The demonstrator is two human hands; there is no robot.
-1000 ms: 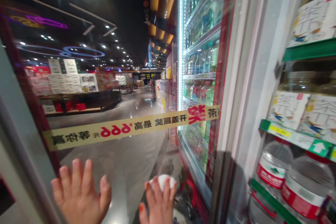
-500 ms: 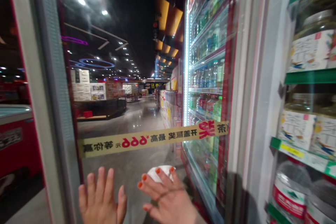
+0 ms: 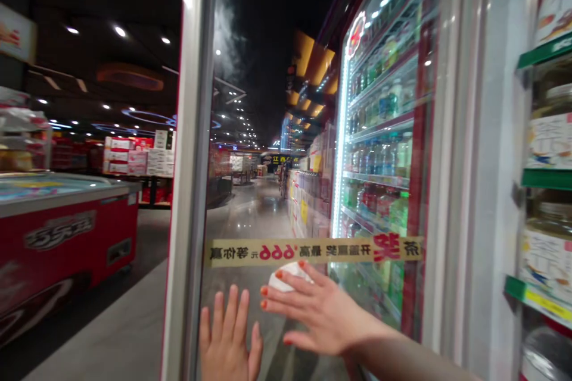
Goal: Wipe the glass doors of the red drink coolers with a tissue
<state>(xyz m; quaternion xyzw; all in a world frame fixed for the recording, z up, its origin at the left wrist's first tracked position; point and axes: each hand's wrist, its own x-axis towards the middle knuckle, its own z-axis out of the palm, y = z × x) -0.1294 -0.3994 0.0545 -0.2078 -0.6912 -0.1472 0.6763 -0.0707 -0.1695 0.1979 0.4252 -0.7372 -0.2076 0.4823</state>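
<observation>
A glass door (image 3: 250,214) with a metal frame stands before me, crossed by a yellowish strip (image 3: 313,252) whose lettering reads mirrored. My right hand (image 3: 313,312), its nails orange, presses a white cloth or tissue (image 3: 279,280) against the glass just below this strip. Its fingers are spread nearly flat, partly covering the cloth, with the forearm coming in from the right. Lower and to the left, my left hand (image 3: 230,336) is open with fingers pointing up, at the glass near the door's frame (image 3: 183,190). No object shows in it.
Shelves with green edges (image 3: 547,178) hold large labelled bottles (image 3: 549,250) close on the right. A lit drinks cooler (image 3: 379,149) appears in the glass. On the left stands a red chest freezer (image 3: 89,244), with stacked boxes (image 3: 127,155) behind it.
My view has swung left, bringing the red freezer further into sight. My right hand has slid the white cloth up to the strip's lower edge. The left hand remains low on the glass.
</observation>
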